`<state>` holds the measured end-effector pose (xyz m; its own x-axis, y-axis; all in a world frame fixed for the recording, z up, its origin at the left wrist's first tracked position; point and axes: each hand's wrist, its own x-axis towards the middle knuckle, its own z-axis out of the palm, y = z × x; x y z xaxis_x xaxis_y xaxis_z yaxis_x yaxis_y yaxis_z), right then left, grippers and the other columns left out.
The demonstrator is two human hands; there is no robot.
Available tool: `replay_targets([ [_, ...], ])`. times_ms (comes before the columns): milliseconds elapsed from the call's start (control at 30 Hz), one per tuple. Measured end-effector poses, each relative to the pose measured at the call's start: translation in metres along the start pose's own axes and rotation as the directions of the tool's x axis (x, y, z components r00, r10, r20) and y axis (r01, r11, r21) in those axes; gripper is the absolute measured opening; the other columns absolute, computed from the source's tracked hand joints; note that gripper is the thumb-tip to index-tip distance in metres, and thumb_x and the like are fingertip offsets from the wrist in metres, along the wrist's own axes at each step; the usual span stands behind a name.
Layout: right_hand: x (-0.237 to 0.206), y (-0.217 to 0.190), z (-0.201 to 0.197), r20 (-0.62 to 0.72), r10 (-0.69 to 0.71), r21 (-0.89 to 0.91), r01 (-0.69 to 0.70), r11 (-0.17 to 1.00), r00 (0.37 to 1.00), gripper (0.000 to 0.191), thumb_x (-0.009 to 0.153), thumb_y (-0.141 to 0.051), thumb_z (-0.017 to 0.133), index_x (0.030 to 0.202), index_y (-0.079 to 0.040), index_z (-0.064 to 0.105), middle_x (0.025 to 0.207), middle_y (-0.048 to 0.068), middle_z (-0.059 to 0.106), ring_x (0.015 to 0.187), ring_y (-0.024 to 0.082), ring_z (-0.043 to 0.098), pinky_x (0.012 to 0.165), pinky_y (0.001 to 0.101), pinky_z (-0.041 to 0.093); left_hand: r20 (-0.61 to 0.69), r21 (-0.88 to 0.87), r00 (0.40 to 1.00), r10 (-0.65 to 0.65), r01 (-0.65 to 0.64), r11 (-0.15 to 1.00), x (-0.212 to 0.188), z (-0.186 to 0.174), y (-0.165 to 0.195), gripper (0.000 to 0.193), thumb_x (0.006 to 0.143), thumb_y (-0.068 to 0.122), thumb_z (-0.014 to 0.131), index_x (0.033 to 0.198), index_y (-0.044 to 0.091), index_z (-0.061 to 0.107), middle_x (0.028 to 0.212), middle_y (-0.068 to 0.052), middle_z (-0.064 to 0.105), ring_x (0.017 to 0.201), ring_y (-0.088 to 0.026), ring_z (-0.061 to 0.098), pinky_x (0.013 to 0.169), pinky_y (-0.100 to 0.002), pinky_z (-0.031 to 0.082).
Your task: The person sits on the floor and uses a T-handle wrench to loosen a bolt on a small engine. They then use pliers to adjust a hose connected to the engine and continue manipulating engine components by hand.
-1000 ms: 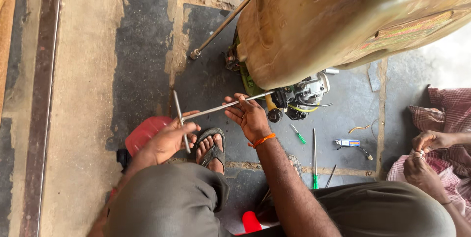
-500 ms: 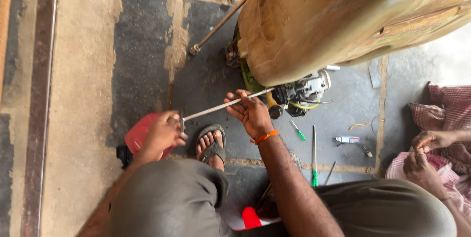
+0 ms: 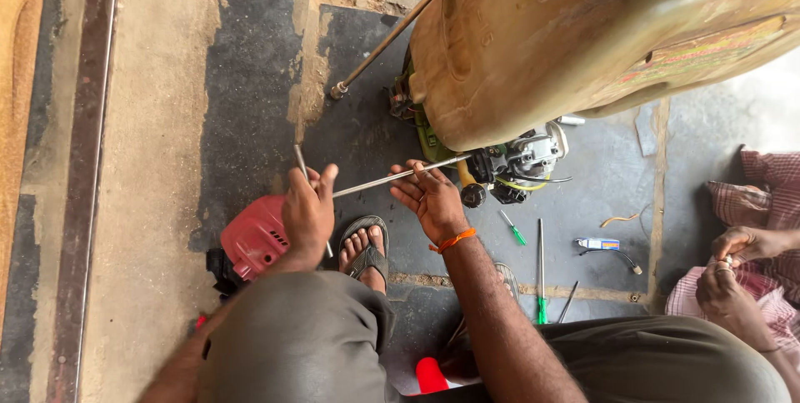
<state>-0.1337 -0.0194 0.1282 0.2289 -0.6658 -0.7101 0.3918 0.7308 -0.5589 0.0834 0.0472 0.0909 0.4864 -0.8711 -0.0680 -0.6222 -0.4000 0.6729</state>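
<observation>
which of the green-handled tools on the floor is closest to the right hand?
The short green-handled screwdriver, lying just right of the right hand below the engine. The long green-handled screwdriver lies farther right, its handle down by the knee.

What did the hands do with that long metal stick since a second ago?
The left hand turned the crossbar of the T-handled wrench: a second ago the bar ran down past the hand, then sat hidden in the fist, and now its end sticks up above the knuckles. The right hand stayed cupped under the shaft near the small engine. The big tan tank and floor tools did not move.
</observation>
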Motion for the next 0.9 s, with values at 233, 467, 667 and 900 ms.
replay_targets([
  [233,-0.004,-0.002,0.004,0.046,0.034,-0.091,-0.030,0.995,0.998,0.041,0.106,-0.033,0.048,0.131,0.000,0.054,0.126,0.023,0.069,0.111,0.027,0.072,0.096,0.0406,0.060,0.265,-0.311,0.964,-0.006,0.091,0.946,0.001,-0.050,0.026,0.057,0.090,0.055,0.071,0.109,0.003,0.055,0.092,-0.007,0.063,0.077,-0.024,0.069,0.064,-0.043,0.059],
  [467,-0.005,-0.005,0.000,0.056,0.031,-0.079,-0.026,0.997,0.998,0.040,0.106,-0.032,0.048,0.130,-0.001,0.054,0.124,0.022,0.070,0.108,0.026,0.072,0.094,0.0404,0.060,0.947,-0.289,0.310,-0.087,0.938,0.193,0.038,-0.090,0.009,0.076,0.078,0.079,0.036,0.094,0.010,0.063,0.074,-0.001,0.057,0.071,-0.017,0.064,0.086,-0.051,0.055],
  [667,-0.005,-0.011,-0.004,0.076,0.032,-0.087,-0.025,0.996,0.997,0.042,0.106,-0.030,0.049,0.132,0.002,0.054,0.122,0.022,0.071,0.106,0.027,0.073,0.094,0.0401,0.061,0.859,-0.458,0.365,0.359,0.861,0.221,0.024,-0.066,-0.008,0.053,0.106,0.058,0.061,0.075,0.016,0.050,0.066,0.007,0.038,0.061,-0.009,0.039,0.071,-0.033,0.043],
  [900,0.002,-0.011,-0.004,-0.005,0.021,-0.167,-0.021,0.986,1.000,0.036,0.107,-0.025,0.047,0.131,0.001,0.055,0.119,0.020,0.072,0.107,0.028,0.073,0.094,0.0410,0.061,0.870,-0.466,0.494,-0.009,0.827,0.314,0.023,-0.068,0.008,0.029,0.097,0.042,0.060,0.088,0.015,0.055,0.066,0.007,0.036,0.057,-0.006,0.036,0.061,-0.029,0.041],
])
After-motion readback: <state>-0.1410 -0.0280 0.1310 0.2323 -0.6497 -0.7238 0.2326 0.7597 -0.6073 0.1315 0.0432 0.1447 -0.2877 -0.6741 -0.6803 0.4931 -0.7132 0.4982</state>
